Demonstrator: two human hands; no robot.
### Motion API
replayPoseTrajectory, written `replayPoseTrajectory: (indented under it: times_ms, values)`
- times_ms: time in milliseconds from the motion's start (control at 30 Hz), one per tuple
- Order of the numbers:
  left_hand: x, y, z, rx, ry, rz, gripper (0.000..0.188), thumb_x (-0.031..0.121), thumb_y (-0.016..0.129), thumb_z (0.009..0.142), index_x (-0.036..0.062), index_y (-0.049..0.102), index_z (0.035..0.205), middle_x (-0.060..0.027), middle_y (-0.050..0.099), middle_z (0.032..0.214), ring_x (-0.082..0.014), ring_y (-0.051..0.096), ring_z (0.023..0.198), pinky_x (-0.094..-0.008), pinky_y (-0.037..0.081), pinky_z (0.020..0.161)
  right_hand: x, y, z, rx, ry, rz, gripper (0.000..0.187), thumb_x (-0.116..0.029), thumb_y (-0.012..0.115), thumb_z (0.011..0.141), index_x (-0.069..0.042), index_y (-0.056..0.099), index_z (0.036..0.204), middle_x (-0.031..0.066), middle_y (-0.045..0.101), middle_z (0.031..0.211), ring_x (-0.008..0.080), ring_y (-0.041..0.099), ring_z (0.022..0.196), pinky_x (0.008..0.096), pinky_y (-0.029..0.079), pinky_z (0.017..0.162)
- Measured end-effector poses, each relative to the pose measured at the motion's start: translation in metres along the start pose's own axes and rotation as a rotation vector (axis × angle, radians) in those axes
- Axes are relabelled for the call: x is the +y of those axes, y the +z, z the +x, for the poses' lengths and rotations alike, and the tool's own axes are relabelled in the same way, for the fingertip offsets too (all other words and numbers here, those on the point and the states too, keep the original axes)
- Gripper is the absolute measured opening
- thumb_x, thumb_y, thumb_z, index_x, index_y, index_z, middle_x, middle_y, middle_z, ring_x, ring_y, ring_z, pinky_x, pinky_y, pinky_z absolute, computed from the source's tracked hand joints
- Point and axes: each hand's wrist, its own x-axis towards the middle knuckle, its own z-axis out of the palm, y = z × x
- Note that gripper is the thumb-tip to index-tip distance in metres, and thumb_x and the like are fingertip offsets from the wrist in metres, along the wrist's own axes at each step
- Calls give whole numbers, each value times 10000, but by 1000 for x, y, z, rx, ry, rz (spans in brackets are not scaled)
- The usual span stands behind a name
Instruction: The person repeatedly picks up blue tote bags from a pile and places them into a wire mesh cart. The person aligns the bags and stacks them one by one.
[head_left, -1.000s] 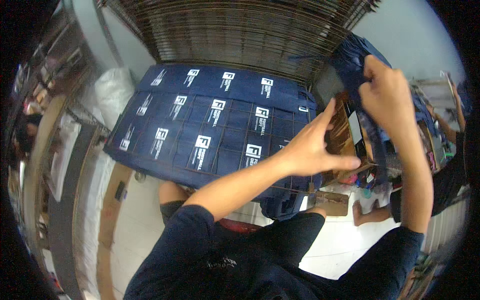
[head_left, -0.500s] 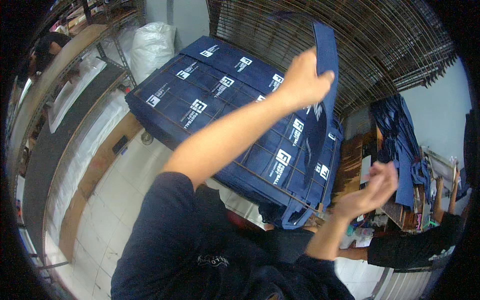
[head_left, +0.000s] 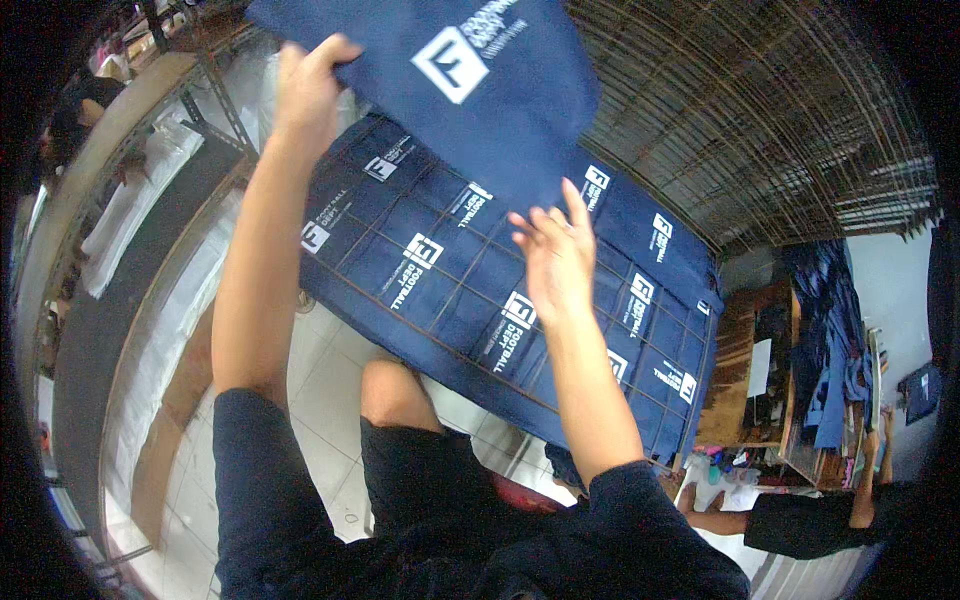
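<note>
My left hand (head_left: 308,95) grips the edge of a navy fabric panel (head_left: 545,95) with a white print. The panel hangs raised and slightly blurred over the far part of the rack. My right hand (head_left: 560,255) is beneath the panel's lower edge, fingers spread and holding nothing; I cannot tell whether a fingertip touches the cloth. Below both hands, several similar navy printed panels (head_left: 460,300) lie flat on a rusty wire rack (head_left: 385,235), whose thin bars cross the cloth.
More wire racks (head_left: 720,110) stand tilted up at the back right. Shelves (head_left: 75,330) with white sheets line the left. Dark cloth hangs (head_left: 815,300) beside a wooden cabinet (head_left: 735,365) at the right. Another person (head_left: 815,520) works at the lower right.
My left hand has carried the panel from the right over to the far left, and the panel now spreads to face me. My right hand has moved left and up toward it.
</note>
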Motion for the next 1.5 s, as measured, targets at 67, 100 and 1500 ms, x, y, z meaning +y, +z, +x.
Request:
replayPoseTrajectory:
  times_ms: [67, 100, 1500]
  values:
    - [-34, -53, 18, 43, -50, 37, 390, 1, 611, 736, -17, 456, 1093, -124, 572, 1017, -238, 559, 940, -368, 461, 829, 44, 13, 27, 8, 14, -83, 695, 37, 538, 849, -79, 154, 1417, 72, 520, 918, 217, 621, 795, 276, 503, 647]
    - [-54, -75, 24, 62, -73, 58, 423, -10, 607, 751, -22, 442, 1140, -121, 564, 1051, -247, 548, 997, -377, 449, 863, 65, 20, 38, 11, 27, -134, 723, 41, 542, 844, -71, 126, 1424, 74, 516, 910, 219, 621, 793, 277, 505, 654]
    - [-296, -230, -2, 221, -476, 735, 829, -39, 642, 706, -64, 190, 1401, -248, 464, 1262, -262, 596, 943, -299, 521, 723, 120, -72, 25, 124, 226, -633, 600, -187, 658, 837, -89, 362, 1350, 66, 596, 950, 144, 601, 719, 231, 435, 563]
